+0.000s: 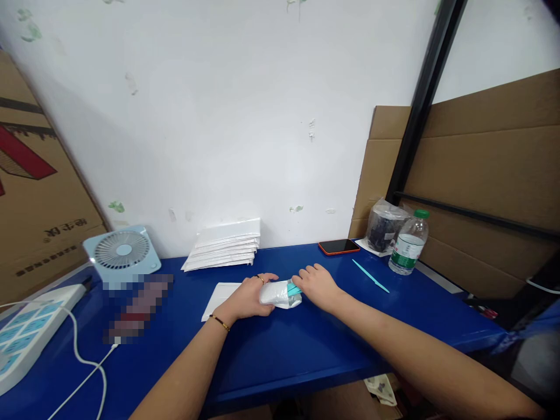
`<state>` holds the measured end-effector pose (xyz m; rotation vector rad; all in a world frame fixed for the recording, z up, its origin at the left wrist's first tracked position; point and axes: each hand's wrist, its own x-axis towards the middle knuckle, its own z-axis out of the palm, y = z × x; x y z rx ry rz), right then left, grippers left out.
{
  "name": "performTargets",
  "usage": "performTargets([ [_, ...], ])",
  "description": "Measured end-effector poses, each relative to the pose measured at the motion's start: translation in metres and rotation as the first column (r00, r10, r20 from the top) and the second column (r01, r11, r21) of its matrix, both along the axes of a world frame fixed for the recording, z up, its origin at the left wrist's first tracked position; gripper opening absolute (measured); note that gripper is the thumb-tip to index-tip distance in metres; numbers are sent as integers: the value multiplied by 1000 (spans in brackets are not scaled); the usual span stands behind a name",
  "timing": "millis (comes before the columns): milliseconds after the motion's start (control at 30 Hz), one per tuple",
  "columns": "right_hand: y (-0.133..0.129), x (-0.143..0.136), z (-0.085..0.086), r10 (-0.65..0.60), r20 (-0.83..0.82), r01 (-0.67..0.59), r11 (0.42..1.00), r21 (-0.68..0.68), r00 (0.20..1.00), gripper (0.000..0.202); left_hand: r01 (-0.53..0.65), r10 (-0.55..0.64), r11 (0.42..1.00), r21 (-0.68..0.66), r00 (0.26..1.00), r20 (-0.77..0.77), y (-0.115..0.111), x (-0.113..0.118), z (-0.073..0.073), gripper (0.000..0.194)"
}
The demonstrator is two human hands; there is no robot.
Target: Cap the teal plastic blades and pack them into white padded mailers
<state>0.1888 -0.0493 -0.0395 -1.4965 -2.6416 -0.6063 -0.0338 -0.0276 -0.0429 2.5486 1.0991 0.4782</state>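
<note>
My left hand (251,296) is wrapped around a white padded envelope (275,293), whose mouth faces right. At that mouth, the closed fingers of my right hand (318,286) grip turquoise plastic sticks (293,289), partly inside the envelope. How many sticks there are, and how far in they reach, is hidden. Another flat white envelope (219,296) lies on the blue table beneath and left of my left hand. A single turquoise plastic stick (371,276), thin and pointed, rests on the table to the right of my right hand.
A stack of white envelopes (225,245) stands near the wall. To the left are a light blue fan (123,251), a power strip (37,332) and white cables (75,332). An orange-edged phone (338,247), a wrapped black roll (382,230) and a water bottle (409,248) stand at the right back.
</note>
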Motion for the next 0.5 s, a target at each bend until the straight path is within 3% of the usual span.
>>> performTargets([
  [133,4,-23,-3,8,-80,-15,996,-86,997,15,13,-12,999,-29,1000,15,-1,3,-1,66],
  [200,8,-26,-2,12,-162,-43,981,-190,987,25,4,-5,999,-37,1000,-19,-3,5,0,66],
  [300,16,-14,5,69,-375,-235,878,-418,924,49,-8,6,1000,-23,998,-64,-5,7,0,63],
  [400,19,9,8,-31,-680,-475,693,-543,732,65,-14,16,999,29,996,-89,-6,7,-3,63],
  [433,17,15,6,-118,-772,-510,687,-518,625,65,-17,22,999,47,995,-94,-6,6,-4,66],
  [500,12,23,-7,-289,-897,-468,775,-424,334,55,-13,21,997,75,994,-106,-6,4,-7,77],
])
